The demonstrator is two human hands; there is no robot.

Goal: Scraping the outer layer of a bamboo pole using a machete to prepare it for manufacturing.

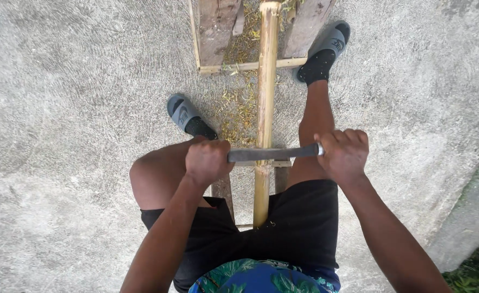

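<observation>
- I see my left hand point(207, 161) closed in a fist around one end of a flat metal blade point(275, 153); the fingers wrap it fully, knuckles up
- My right hand point(344, 153) is clenched on the other end of the same blade — whether a handle sits inside that fist I cannot tell
- The blade lies crosswise over a bamboo pole point(265, 108), touching its upper side; the pole runs straight away from me, between my knees
- The pole's near end sits just above my black shorts point(299, 222); its far end reaches the top edge of the view
- Under the pole is a wooden frame point(218, 32) of weathered boards with a pale crossbar; a narrow slat shows beneath the blade too
- Pale yellow-green shavings point(239, 108) lie scattered on the concrete floor point(77, 108) beside the pole — thickest between my feet
- Each foot wears a grey slide sandal point(181, 113) over a black sock; the right one rests by the frame's corner
</observation>
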